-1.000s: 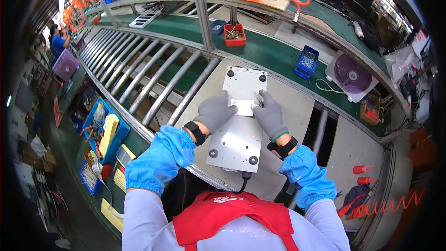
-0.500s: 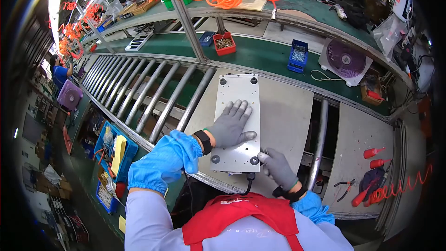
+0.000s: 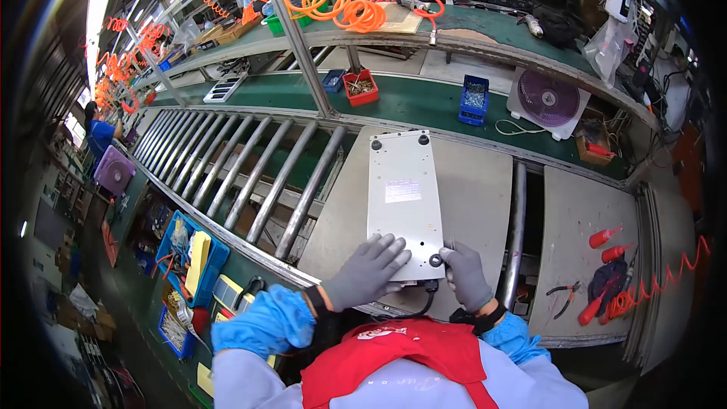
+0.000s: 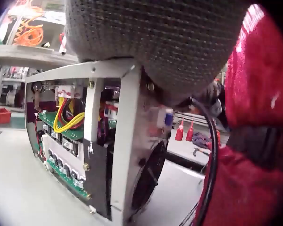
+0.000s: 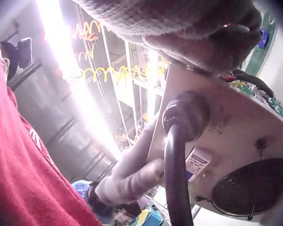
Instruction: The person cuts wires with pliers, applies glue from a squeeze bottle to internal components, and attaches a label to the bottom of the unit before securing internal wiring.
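Observation:
A pale metal electronics case lies on the work board, black rubber feet on its upper face and a white label near its middle. My gloved left hand rests on the near left end, fingers extended across the top. At the near right corner, my gloved right hand grips the edge beside a rubber foot, fingers curled. The left wrist view shows circuit boards and yellow wires through the open side. A thick black cable leaves the end panel, near a round fan.
Rollers run off to the left. On the right lie red bottles and pliers. Beyond the case are a red bin, a blue bin and a purple fan. A blue tool tray stands at left.
One second ago both hands were at the label. Then the left hand lay flat over the case's middle; it has since slid to the near end, uncovering the label. The right hand moved to the near corner.

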Action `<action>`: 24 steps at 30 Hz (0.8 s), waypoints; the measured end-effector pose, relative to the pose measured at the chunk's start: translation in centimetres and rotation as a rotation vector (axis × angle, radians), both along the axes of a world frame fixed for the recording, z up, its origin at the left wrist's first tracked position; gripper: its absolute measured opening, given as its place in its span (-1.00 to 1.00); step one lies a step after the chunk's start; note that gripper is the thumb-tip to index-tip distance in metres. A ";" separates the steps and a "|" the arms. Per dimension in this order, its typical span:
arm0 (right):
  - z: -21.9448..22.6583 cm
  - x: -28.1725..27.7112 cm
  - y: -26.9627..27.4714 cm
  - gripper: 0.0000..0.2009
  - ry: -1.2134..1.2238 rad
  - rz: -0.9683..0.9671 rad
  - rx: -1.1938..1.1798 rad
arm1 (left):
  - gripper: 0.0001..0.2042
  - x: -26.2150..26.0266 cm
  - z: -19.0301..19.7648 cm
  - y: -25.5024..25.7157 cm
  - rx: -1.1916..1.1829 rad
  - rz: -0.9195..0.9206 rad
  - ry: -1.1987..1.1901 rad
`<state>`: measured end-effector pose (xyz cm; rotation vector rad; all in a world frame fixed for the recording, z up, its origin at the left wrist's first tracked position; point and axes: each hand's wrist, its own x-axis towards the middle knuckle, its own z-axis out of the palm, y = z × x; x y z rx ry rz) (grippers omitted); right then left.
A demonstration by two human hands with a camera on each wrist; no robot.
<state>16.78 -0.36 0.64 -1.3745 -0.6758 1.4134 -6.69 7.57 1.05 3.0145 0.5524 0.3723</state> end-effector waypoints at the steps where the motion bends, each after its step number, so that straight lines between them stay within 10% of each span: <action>1: 1.0 -0.4 -0.3 -0.68 -0.025 -0.018 0.017 | -0.29 0.1 -0.5 -0.6 -0.003 0.031 -0.055; 9: -2.9 -3.4 -0.2 -0.66 -0.614 0.129 0.291 | -0.29 -0.7 -10.4 -4.5 -0.396 0.221 -0.131; 12: -4.9 -4.2 -0.6 -0.65 -0.668 0.234 0.012 | -0.35 -0.7 -13.5 -5.6 -0.757 0.220 -0.214; 18: -5.6 -2.0 -3.0 -0.72 -0.634 0.231 0.028 | -0.27 2.3 -10.8 -6.4 -1.167 0.308 -0.278; 22: -5.1 5.0 -6.3 -0.70 -0.871 -0.317 -0.115 | -0.28 4.6 -10.6 -6.4 -1.173 0.386 -0.153; 24: -12.2 11.6 -8.6 -0.69 -1.376 -0.624 0.238 | -0.34 5.5 -10.9 -6.8 -1.124 0.372 -0.223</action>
